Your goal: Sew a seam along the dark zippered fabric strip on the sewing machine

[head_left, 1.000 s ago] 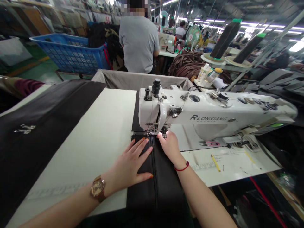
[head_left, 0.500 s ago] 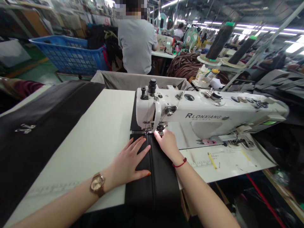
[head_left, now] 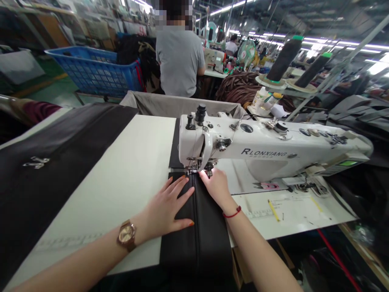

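A black strip of fabric [head_left: 209,231] with a seam down its middle runs from the table's front edge under the presser foot [head_left: 193,170] of a white sewing machine [head_left: 267,152]. My left hand [head_left: 167,209] lies flat on the strip's left half, fingers spread toward the needle. My right hand [head_left: 216,184] rests on the right half close to the presser foot, its fingers pressed down on the cloth right beside the foot. I wear a watch on the left wrist and a red cord on the right.
A wide black fabric piece [head_left: 45,162] with metal clips covers the table's left side. A yellow pencil [head_left: 273,205] lies right of my arm. Thread cones [head_left: 284,59] stand behind the machine. A person in a grey shirt [head_left: 180,56] stands beyond, beside a blue basket [head_left: 94,71].
Both hands have stayed on the black strip near the presser foot; only the camera view shifted slightly.
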### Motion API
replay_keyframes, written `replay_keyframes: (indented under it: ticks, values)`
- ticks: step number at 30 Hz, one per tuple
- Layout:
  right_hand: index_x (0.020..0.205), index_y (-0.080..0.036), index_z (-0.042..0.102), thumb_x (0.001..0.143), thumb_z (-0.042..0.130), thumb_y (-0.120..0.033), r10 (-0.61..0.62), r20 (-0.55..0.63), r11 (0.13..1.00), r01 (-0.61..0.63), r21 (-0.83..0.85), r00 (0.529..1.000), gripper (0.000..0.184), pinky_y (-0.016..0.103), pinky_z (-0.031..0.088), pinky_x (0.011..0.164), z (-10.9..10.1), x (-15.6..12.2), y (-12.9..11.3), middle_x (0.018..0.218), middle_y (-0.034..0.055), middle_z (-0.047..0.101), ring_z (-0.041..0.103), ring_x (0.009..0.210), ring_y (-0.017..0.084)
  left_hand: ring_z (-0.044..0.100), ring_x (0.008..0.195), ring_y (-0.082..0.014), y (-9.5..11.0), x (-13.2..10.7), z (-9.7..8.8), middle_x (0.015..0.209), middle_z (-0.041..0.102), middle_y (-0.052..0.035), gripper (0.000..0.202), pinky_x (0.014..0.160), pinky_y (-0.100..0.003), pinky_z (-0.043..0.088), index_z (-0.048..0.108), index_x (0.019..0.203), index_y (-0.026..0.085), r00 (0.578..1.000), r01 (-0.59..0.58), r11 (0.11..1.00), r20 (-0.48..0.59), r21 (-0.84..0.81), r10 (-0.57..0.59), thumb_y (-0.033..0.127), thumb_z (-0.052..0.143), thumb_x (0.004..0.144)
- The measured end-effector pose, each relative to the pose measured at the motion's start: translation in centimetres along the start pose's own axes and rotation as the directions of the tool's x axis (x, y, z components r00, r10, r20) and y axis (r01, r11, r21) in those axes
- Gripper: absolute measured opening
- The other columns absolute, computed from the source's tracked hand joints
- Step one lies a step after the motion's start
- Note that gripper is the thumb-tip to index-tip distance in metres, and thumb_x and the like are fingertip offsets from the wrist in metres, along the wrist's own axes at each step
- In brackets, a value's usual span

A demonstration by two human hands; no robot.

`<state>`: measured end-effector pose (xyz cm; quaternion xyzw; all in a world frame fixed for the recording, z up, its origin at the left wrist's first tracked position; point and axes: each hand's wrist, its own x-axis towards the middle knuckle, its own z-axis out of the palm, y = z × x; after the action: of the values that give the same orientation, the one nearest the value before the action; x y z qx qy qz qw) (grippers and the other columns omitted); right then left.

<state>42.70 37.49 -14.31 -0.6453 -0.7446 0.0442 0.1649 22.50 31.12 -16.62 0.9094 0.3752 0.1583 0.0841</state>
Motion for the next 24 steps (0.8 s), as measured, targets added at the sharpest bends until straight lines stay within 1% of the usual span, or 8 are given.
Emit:
replay_keyframes:
  ticks: [4, 13, 15, 17, 19, 21, 23, 24]
  values:
    - [0.064, -0.019, 0.063, 0.089, 0.055, -0.034, 0.0, 0.001, 1.0, 0.0, 0.001, 1.0, 0.03, 0.03, 0.031, 0.063, -0.2, 0.1, 0.0, 0.067, 0.0041, 0.07, 0.061, 0.064, 0.017, 0.025, 0.14, -0.0368, -0.3, 0.5, 0.0, 0.151, 0.029, -0.0204, 0.081, 0.113, -0.057, 0.023, 0.039, 0.145, 0.018, 1.0, -0.002, 1.0, 0.022, 0.02, 0.001, 0.066, 0.055, 0.082]
    - [0.066, -0.019, 0.064, 0.088, 0.056, -0.032, 0.003, 0.014, 1.0, -0.003, -0.011, 1.0, 0.026, 0.031, 0.032, 0.066, 0.2, 0.4, 0.2, 0.071, 0.0048, 0.07, 0.061, 0.067, 0.018, 0.028, 0.138, -0.0373, -1.3, 1.2, 0.2, 0.149, 0.031, -0.0196, 0.082, 0.113, -0.057, 0.023, 0.04, 0.144, 0.019, 1.0, 0.004, 1.0, -0.001, 0.009, -0.004, 0.068, 0.055, 0.081]
    - [0.067, -0.019, 0.063, 0.09, 0.053, -0.032, 0.0, 0.035, 1.0, 0.0, 0.013, 0.999, 0.028, 0.031, 0.034, 0.067, -0.3, 0.6, -0.1, 0.074, 0.0053, 0.07, 0.061, 0.071, 0.019, 0.027, 0.139, -0.037, -1.4, 1.2, 0.2, 0.149, 0.032, -0.0196, 0.082, 0.113, -0.057, 0.023, 0.039, 0.144, 0.019, 1.0, 0.002, 1.0, 0.008, 0.019, -0.002, 0.069, 0.053, 0.081]
    - [0.075, -0.019, 0.063, 0.091, 0.052, -0.033, -0.006, 0.053, 0.997, 0.002, 0.076, 0.999, 0.024, 0.032, 0.036, 0.069, -1.5, -0.2, -0.4, 0.081, 0.0064, 0.069, 0.061, 0.077, 0.021, 0.026, 0.14, -0.0363, -1.4, 1.2, 0.2, 0.149, 0.032, -0.0195, 0.082, 0.113, -0.057, 0.023, 0.039, 0.144, 0.019, 1.0, -0.001, 0.999, 0.015, 0.035, 0.001, 0.07, 0.051, 0.082]
    - [0.09, -0.02, 0.062, 0.092, 0.051, -0.034, -0.024, 0.055, 0.974, 0.011, 0.227, 0.998, 0.019, 0.034, 0.041, 0.075, -3.3, -3.0, -0.5, 0.089, 0.0074, 0.067, 0.06, 0.084, 0.022, 0.025, 0.14, -0.0353, -1.4, 1.1, 0.3, 0.148, 0.034, -0.0185, 0.082, 0.113, -0.056, 0.023, 0.038, 0.145, 0.019, 1.0, 0.0, 0.999, 0.013, 0.049, 0.0, 0.07, 0.05, 0.082]
    - [0.101, -0.024, 0.06, 0.093, 0.047, -0.032, -0.046, 0.025, 0.897, 0.03, 0.44, 0.999, 0.017, 0.035, 0.044, 0.08, -4.7, -8.1, 0.1, 0.094, 0.0072, 0.065, 0.06, 0.088, 0.022, 0.024, 0.141, -0.0347, -1.2, 1.0, 0.2, 0.148, 0.036, -0.0166, 0.08, 0.114, -0.055, 0.022, 0.038, 0.145, 0.019, 1.0, 0.004, 0.999, 0.008, 0.054, -0.005, 0.069, 0.05, 0.083]
    - [0.096, -0.029, 0.061, 0.094, 0.042, -0.029, 0.008, -0.028, 0.802, 0.01, 0.598, 1.0, 0.019, 0.036, 0.048, 0.076, -4.9, -14.7, 1.6, 0.089, 0.007, 0.063, 0.06, 0.086, 0.023, 0.024, 0.141, -0.0343, -0.8, 0.8, 0.0, 0.148, 0.038, -0.0145, 0.076, 0.114, -0.055, 0.022, 0.037, 0.145, 0.02, 1.0, 0.011, 0.998, 0.01, 0.055, -0.012, 0.066, 0.048, 0.086]
    - [0.09, -0.031, 0.061, 0.092, 0.044, -0.03, 0.07, -0.046, 0.777, -0.026, 0.628, 0.996, 0.017, 0.037, 0.049, 0.072, -4.3, -18.1, 2.6, 0.083, 0.0068, 0.062, 0.061, 0.082, 0.024, 0.025, 0.14, -0.0339, -0.5, 0.6, -0.2, 0.147, 0.039, -0.0135, 0.072, 0.114, -0.056, 0.022, 0.038, 0.145, 0.021, 1.0, 0.013, 0.998, 0.018, 0.058, -0.014, 0.063, 0.048, 0.088]
